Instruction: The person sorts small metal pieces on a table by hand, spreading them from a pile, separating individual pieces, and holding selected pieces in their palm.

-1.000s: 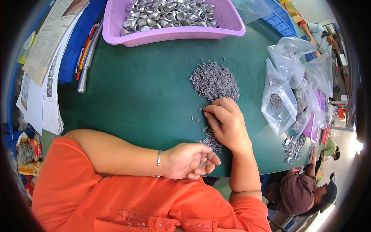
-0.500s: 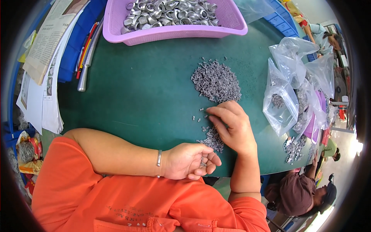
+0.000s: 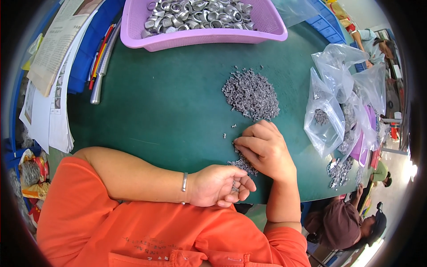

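A round green surface (image 3: 160, 107) fills most of the view, with a blue panel (image 3: 95, 40) along its far left edge. Beyond its right rim, bright daylight falls on a pale floor (image 3: 400, 196), where other people sit close by.

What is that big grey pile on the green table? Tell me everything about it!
The grey pile is a loose heap of very many tiny metal-looking bits, dull silver-grey, too small to tell their exact shape. It lies on the green table, below the purple basket and left of the clear plastic bags. A few stray bits trail down from it toward the right hand, whose fingertips rest on a smaller clump. The hand lies just below the big pile.
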A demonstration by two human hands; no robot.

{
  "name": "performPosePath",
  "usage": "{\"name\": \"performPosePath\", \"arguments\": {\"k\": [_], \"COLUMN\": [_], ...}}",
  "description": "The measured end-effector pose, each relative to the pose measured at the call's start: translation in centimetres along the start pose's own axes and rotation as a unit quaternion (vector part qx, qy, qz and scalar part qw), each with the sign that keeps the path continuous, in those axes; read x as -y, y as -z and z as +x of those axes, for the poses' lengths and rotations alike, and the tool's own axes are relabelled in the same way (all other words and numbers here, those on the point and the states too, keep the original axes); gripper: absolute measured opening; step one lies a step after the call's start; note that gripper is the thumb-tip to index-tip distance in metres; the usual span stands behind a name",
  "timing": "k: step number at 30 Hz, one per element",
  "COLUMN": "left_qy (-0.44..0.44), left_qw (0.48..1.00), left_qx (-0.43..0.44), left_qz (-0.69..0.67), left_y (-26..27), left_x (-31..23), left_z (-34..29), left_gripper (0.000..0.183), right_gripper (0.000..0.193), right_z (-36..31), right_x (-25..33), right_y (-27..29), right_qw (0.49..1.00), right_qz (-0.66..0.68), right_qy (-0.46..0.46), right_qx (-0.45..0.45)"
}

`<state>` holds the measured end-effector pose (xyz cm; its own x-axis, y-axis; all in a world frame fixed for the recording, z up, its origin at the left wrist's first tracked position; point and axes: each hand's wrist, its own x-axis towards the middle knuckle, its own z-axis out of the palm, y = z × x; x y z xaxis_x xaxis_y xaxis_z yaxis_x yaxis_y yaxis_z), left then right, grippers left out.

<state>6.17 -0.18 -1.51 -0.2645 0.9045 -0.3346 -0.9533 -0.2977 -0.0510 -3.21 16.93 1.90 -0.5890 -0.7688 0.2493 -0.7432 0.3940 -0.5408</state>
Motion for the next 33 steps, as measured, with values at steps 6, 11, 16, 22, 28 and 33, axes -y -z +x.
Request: {"name": "performPosePath", "arguments": {"k": [6, 11, 16, 22, 28, 33], "left_qy": [-0.005, -0.003, 0.000, 0.005, 0.001, 0.001], "left_qw": [1.000, 1.000, 1.000, 1.000, 1.000, 1.000], "left_qx": [0.002, -0.003, 0.004, 0.003, -0.001, 0.003], "left_qz": [0.000, -0.002, -0.002, -0.004, -0.001, 0.001], "left_y": [0.1, 0.1, 0.0, 0.0, 0.1, 0.2], "left_x": [0.1, 0.1, -0.1, -0.2, 0.0, 0.0], "left_z": [0.0, 0.0, 0.0, -0.1, -0.1, 0.0], "left_gripper": [0.039, 0.039, 0.039, 0.038, 0.038, 0.039], "right_gripper": [0.020, 0.020, 0.019, 0.021, 0.019, 0.026], "right_z": [-0.3, -0.1, 0.4, 1.0, 0.3, 0.0], "right_x": [-0.4, -0.4, -0.2, -0.2, -0.4, -0.5], "right_y": [0.4, -0.1, -1.4, -1.7, -0.8, -0.4], "right_qw": [0.999, 0.998, 0.991, 0.997, 0.995, 0.992], "right_qz": [0.034, 0.007, -0.008, -0.047, -0.014, 0.050], "right_qy": [-0.017, -0.038, -0.046, -0.021, -0.064, -0.077], "right_qx": [-0.026, -0.059, -0.121, -0.065, -0.078, -0.084]}}
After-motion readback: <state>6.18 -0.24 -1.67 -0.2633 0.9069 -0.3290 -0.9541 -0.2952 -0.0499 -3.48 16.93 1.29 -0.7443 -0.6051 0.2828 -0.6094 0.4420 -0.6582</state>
